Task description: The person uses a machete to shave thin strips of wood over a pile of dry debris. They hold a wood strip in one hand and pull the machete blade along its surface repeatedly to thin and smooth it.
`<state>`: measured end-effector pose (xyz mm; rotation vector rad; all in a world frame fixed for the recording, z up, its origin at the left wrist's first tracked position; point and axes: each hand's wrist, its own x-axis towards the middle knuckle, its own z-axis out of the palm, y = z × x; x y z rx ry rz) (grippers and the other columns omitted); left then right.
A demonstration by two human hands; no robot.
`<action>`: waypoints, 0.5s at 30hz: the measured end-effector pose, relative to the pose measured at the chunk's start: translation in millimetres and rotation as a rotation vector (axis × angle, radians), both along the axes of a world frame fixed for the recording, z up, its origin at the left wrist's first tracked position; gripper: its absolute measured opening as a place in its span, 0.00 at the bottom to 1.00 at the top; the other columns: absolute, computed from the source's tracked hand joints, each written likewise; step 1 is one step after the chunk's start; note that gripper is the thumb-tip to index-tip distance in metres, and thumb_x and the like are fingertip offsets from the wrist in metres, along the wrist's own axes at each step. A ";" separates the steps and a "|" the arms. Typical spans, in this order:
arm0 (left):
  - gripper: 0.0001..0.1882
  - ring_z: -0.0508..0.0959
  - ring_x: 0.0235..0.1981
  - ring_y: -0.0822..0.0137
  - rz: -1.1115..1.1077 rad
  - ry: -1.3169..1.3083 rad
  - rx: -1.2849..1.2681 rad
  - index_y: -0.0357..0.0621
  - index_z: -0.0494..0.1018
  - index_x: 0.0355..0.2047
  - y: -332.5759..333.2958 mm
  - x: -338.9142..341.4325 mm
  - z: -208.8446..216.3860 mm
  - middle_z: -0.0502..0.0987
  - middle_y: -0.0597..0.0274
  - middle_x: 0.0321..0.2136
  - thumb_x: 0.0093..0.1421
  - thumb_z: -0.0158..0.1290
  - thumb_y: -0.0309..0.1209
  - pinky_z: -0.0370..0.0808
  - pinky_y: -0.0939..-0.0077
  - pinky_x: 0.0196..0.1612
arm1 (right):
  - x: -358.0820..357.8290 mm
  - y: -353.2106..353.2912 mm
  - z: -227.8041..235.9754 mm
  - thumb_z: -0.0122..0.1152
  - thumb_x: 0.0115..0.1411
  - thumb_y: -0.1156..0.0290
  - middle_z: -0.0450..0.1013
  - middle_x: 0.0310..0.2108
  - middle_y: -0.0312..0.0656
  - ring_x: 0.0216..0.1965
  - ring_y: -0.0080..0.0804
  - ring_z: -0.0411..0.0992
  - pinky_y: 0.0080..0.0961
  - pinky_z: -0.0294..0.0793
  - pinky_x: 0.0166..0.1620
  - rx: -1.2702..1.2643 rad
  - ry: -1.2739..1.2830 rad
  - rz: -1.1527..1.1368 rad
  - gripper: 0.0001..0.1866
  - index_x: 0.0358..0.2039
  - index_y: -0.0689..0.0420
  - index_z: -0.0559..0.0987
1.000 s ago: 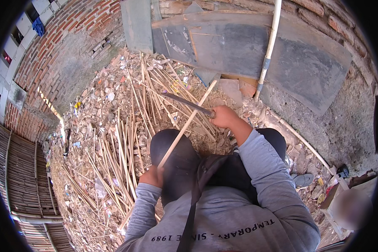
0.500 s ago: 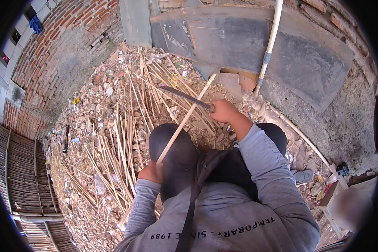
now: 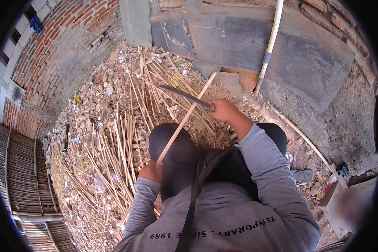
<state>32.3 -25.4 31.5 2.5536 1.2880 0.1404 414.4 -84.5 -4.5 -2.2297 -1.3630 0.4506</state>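
My left hand (image 3: 151,171) is closed round the lower end of a pale bamboo strip (image 3: 182,123), beside my left knee. The strip slants up and away to the right across that knee. In my right hand (image 3: 224,111) is the handle of a machete (image 3: 187,95). Its long dark blade points to the far left and crosses the strip near the upper part; whether it cuts in or only lies against it I cannot tell. More bamboo strips (image 3: 121,145) lie in a loose bundle left of my knee, and another heap of strips (image 3: 155,90) spreads out beyond it.
Rubble and litter (image 3: 92,96) cover the ground to the left. Dark flat panels (image 3: 239,38) lean on the far wall, with a white pole (image 3: 269,50) against them. A brick wall (image 3: 71,46) rises at far left, above a bamboo slat screen (image 3: 23,176).
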 end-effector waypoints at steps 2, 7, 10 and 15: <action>0.17 0.77 0.25 0.35 0.006 -0.005 -0.023 0.39 0.68 0.30 0.1 1.5 1.8 0.75 0.37 0.20 0.63 0.49 0.43 0.73 0.45 0.29 | 0.5 0.0 -2.4 0.66 0.48 0.60 0.77 0.35 0.53 0.39 0.52 0.75 0.40 0.74 0.44 0.005 -0.015 -0.007 0.22 0.42 0.57 0.80; 0.17 0.77 0.25 0.35 0.015 0.003 -0.023 0.39 0.68 0.31 -0.2 1.6 2.2 0.76 0.36 0.20 0.63 0.49 0.43 0.73 0.45 0.29 | 0.3 -0.1 -1.3 0.66 0.48 0.60 0.77 0.34 0.54 0.39 0.53 0.75 0.41 0.74 0.44 0.008 -0.001 -0.012 0.21 0.40 0.58 0.80; 0.17 0.77 0.25 0.35 0.016 0.004 -0.028 0.39 0.68 0.31 0.5 0.8 0.7 0.75 0.36 0.20 0.63 0.49 0.43 0.73 0.45 0.29 | 0.3 -0.5 -0.6 0.66 0.48 0.60 0.77 0.34 0.54 0.39 0.53 0.75 0.41 0.74 0.44 0.012 -0.001 -0.009 0.21 0.40 0.58 0.79; 0.17 0.77 0.25 0.36 0.014 -0.003 -0.016 0.40 0.68 0.32 -0.2 0.0 -0.4 0.75 0.37 0.20 0.63 0.49 0.44 0.73 0.45 0.29 | -0.7 -0.8 -1.2 0.67 0.48 0.60 0.77 0.35 0.55 0.39 0.53 0.75 0.41 0.74 0.45 0.022 -0.005 -0.009 0.23 0.43 0.58 0.79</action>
